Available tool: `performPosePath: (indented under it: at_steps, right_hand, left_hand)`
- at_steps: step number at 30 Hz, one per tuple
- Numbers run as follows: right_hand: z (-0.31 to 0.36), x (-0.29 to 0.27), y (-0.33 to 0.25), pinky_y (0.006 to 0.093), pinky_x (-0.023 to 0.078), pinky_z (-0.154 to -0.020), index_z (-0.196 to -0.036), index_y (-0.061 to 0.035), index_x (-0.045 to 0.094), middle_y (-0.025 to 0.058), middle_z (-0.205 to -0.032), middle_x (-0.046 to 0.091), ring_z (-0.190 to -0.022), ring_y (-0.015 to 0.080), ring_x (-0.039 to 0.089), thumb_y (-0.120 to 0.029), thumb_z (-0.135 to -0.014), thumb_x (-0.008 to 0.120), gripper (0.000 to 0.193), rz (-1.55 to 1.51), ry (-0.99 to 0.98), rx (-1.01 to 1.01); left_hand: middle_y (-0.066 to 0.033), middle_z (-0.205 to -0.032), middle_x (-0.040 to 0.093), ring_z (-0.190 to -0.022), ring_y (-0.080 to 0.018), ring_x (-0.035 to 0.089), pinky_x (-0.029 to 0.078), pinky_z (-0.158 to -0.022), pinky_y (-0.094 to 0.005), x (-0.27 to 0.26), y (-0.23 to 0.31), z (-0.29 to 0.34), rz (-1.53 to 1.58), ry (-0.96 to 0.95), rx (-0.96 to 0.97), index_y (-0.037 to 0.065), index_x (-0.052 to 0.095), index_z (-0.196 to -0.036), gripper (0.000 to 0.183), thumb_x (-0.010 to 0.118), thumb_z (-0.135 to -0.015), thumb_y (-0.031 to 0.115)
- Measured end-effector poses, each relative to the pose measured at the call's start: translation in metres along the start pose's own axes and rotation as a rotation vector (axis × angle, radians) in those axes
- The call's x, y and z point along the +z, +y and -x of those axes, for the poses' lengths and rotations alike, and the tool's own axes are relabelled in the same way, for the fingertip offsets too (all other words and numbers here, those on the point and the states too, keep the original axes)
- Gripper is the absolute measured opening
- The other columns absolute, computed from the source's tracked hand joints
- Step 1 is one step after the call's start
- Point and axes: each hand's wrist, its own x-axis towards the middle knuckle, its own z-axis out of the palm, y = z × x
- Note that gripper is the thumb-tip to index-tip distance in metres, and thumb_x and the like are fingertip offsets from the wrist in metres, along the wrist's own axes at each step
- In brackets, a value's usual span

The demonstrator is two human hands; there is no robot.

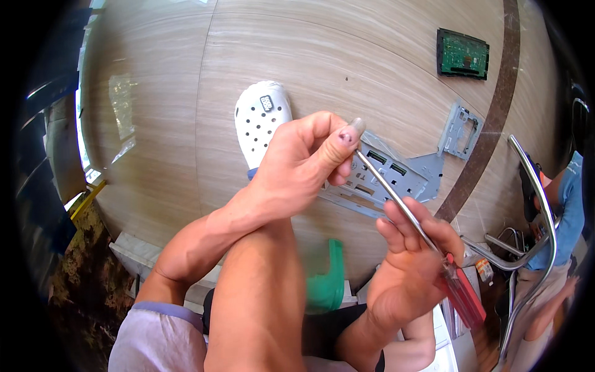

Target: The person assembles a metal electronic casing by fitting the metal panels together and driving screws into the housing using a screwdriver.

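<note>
Bare left hand (304,162) and right hand (406,276) at either end of a red-handled screwdriver (396,197), above a tiled floor (149,111).

The left hand is closed, its fingers curled and its thumb pressed over the screwdriver's tip; the right is half open, palm up, fingers loosely bent, with the shaft and handle crossing them, though whether it grips I cannot tell. The screwdriver slants from the left thumb down to the right, partly over a slotted grey metal plate (427,168) on the floor. Near that plate lies a smaller metal bracket (455,131); farther off is a green circuit board (463,56) in a black frame. A white perforated clog (254,118) stands just beyond the left hand.
</note>
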Motion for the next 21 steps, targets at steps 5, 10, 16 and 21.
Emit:
performPosePath:
  at_steps: [5, 10, 16, 21]
  right_hand:
    - [-0.007, 0.015, 0.003, 0.0397, 0.059, -0.081, -0.108, 0.0109, 0.056, 0.0289, -0.112, 0.061, -0.098, 0.0340, 0.066, -0.014, -0.096, 0.057, 0.028, -0.061, 0.031, 0.054]
    - [-0.014, 0.025, 0.007, 0.0391, 0.057, -0.084, -0.116, 0.0108, 0.055, 0.0280, -0.117, 0.060, -0.102, 0.0336, 0.065, -0.020, -0.099, 0.052, 0.035, -0.019, -0.077, 0.139]
    - [-0.014, 0.023, 0.018, 0.0459, 0.050, -0.093, -0.126, 0.0101, 0.048, 0.0294, -0.126, 0.054, -0.115, 0.0399, 0.057, -0.033, -0.102, 0.046, 0.049, -0.005, -0.154, 0.208]
    - [-0.008, 0.023, 0.024, 0.0493, 0.045, -0.100, -0.131, 0.0100, 0.043, 0.0289, -0.130, 0.052, -0.122, 0.0405, 0.053, -0.037, -0.103, 0.041, 0.055, -0.044, -0.202, 0.235]
  left_hand:
    - [0.0008, -0.071, 0.057, -0.061, -0.0046, 0.051, 0.044, -0.055, -0.0202, 0.004, 0.002, -0.003, 0.045, -0.014, 0.054, 0.002, 0.058, -0.089, 0.029, 0.057, -0.098, 0.029]
    - [-0.0008, -0.073, 0.056, -0.062, -0.0064, 0.051, 0.043, -0.057, -0.0220, 0.005, 0.000, -0.002, -0.057, 0.029, 0.105, 0.005, 0.056, -0.085, 0.025, 0.057, -0.098, 0.026]
    - [0.0002, -0.072, 0.056, -0.064, -0.0054, 0.051, 0.042, -0.057, -0.0216, 0.001, 0.001, -0.003, -0.022, 0.058, 0.043, 0.004, 0.057, -0.087, 0.022, 0.060, -0.097, 0.024]
    - [0.0006, -0.070, 0.057, -0.062, -0.0048, 0.050, 0.039, -0.054, -0.0200, 0.000, 0.007, -0.002, -0.092, 0.075, 0.060, 0.004, 0.062, -0.088, 0.020, 0.063, -0.095, 0.022]
